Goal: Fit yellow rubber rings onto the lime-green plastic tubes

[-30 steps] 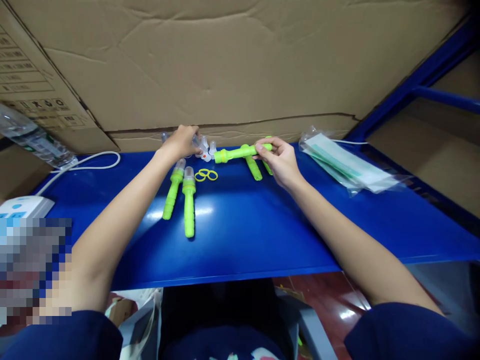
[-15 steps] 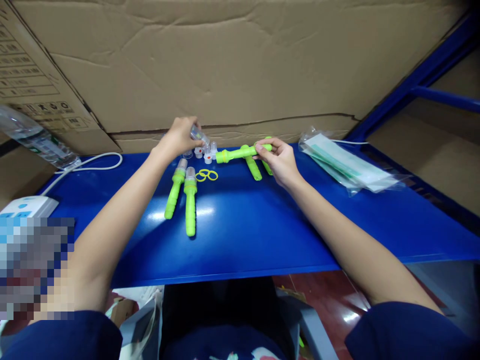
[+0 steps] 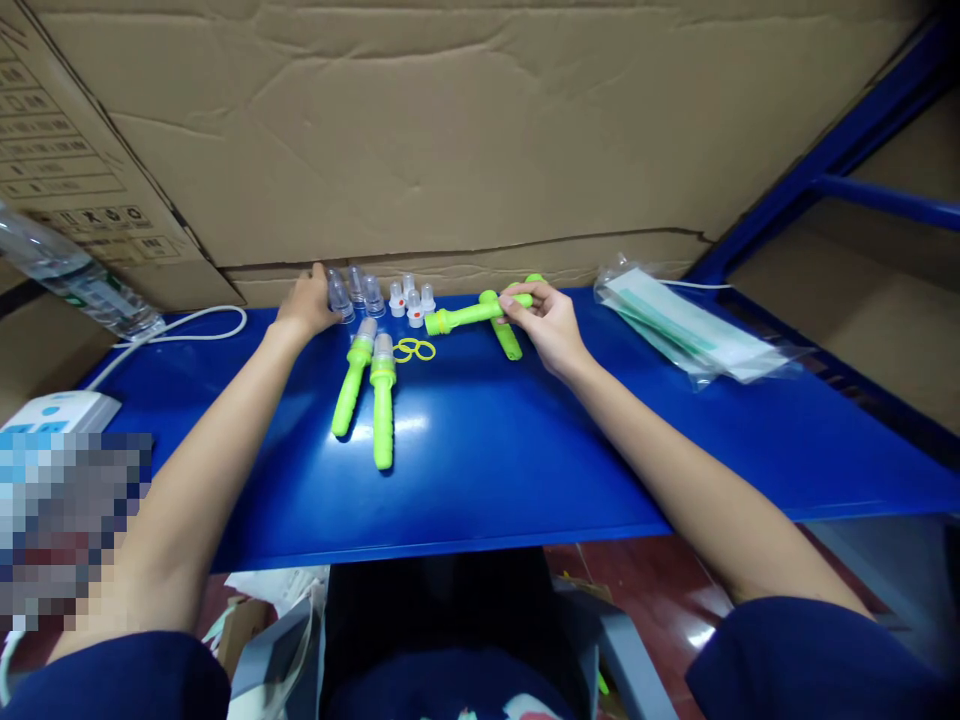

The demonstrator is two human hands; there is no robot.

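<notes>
Holding a bright green handle (image 3: 472,316) sideways over a blue bench (image 3: 495,460), the right hand (image 3: 546,325) pinches one end between thumb and fingers, with the wider end pointing left. A second green handle (image 3: 509,340) lies beneath it, crossing under. At the back of the bench, the left hand (image 3: 306,303) is right beside a group of clear caps (image 3: 373,297); its fingertips are partly hidden, so whether it grips the nearest cap cannot be told. Just right of these stand small white-based bulbs (image 3: 415,312), some with a red dot. Thin yellow rings (image 3: 425,357) lie in front of the bulbs. Nearer the person, two capped green sticks (image 3: 383,425) rest side by side. Flat packets (image 3: 690,325) in clear plastic lie far right; cardboard (image 3: 450,130) rises behind.
</notes>
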